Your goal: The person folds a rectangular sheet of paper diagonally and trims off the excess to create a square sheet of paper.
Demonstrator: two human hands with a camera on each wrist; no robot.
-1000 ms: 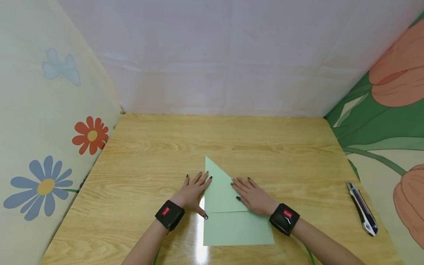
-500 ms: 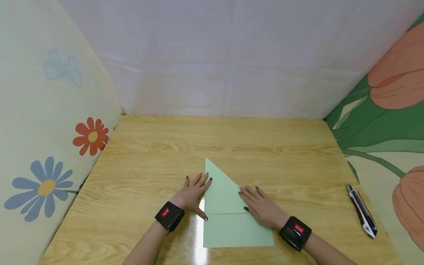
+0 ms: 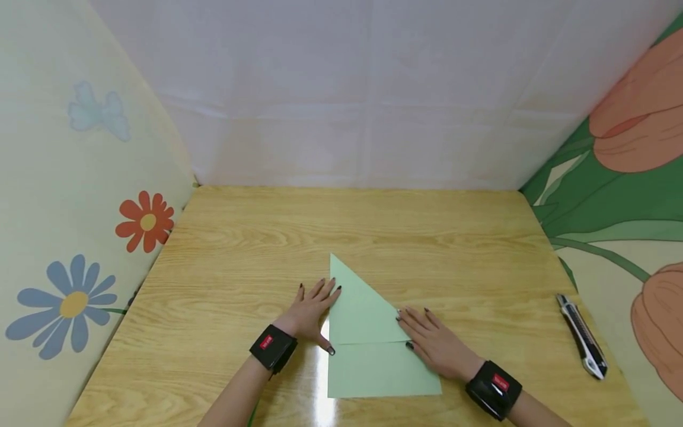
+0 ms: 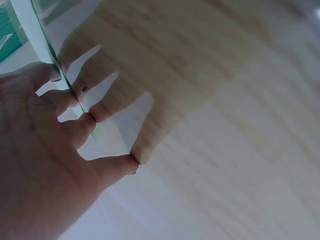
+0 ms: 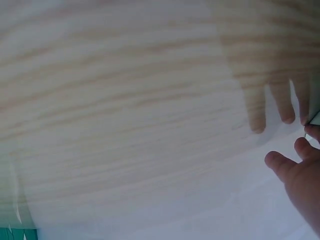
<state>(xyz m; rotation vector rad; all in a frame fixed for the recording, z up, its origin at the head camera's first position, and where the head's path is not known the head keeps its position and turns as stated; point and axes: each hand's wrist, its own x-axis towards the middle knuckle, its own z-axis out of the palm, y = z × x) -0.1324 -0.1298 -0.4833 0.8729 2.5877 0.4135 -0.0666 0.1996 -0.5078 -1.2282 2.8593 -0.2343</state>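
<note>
A light green sheet of paper [image 3: 381, 370] lies on the table, its upper part folded over into a triangular flap [image 3: 363, 314] with a slanted right edge and a point at the top. At the paper's left edge my left hand [image 3: 306, 314] rests with fingers spread, fingertips touching the flap and thumb at the edge below. My right hand [image 3: 434, 344] lies flat across the slanted fold, fingers straight and pressing on it. In the left wrist view, the fingertips of the left hand [image 4: 55, 135] meet the paper's edge. The right wrist view shows the right hand [image 5: 302, 177] partly, at the frame's right.
A utility knife [image 3: 581, 337] lies near the right edge of the wood-grain table [image 3: 240, 237]. A white cloth backdrop [image 3: 347, 95] stands behind, with flower-patterned cloths on both sides. Each wrist wears a black band [image 3: 274, 349].
My right hand has slid down and to the right along the slanted fold, uncovering more of it. The left hand has stayed in place at the paper's left edge.
</note>
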